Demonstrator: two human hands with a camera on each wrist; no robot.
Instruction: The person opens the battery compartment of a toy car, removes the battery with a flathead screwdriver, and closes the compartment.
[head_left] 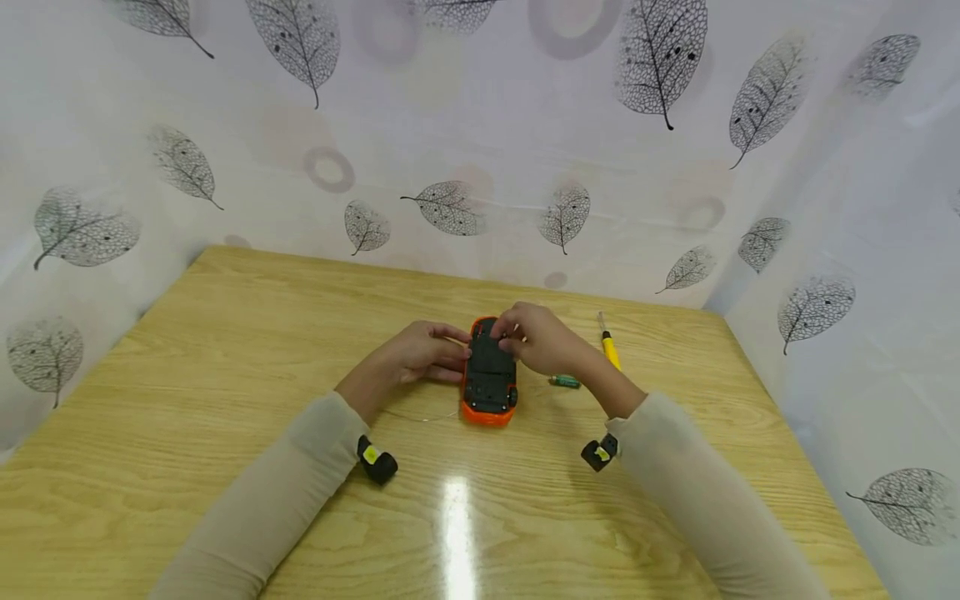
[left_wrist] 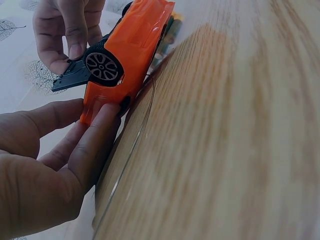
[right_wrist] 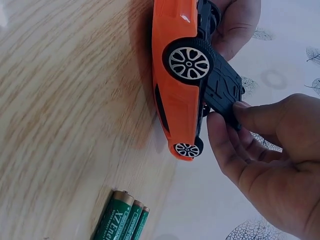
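Observation:
An orange toy car [head_left: 489, 418] lies upside down on the table, its black underside up. My left hand [head_left: 429, 356] steadies the car by its left side, fingers and thumb gripping the orange body in the left wrist view. Thumb and fingers of my right hand [head_left: 536, 337] pinch the edge of a black battery cover [right_wrist: 224, 92]. That cover stands tilted up from the underside, as the right wrist view shows. Spoked wheels [right_wrist: 188, 63] face the right wrist camera.
Several green batteries [right_wrist: 116, 217] lie together right of the car. Beyond them, partly behind my right forearm, is a yellow-handled screwdriver [head_left: 611, 352]. A thin clear strand [left_wrist: 117, 182] trails over the wood-grain table [head_left: 225, 350] on the left. Leaf-patterned cloth [head_left: 465, 125] hangs behind.

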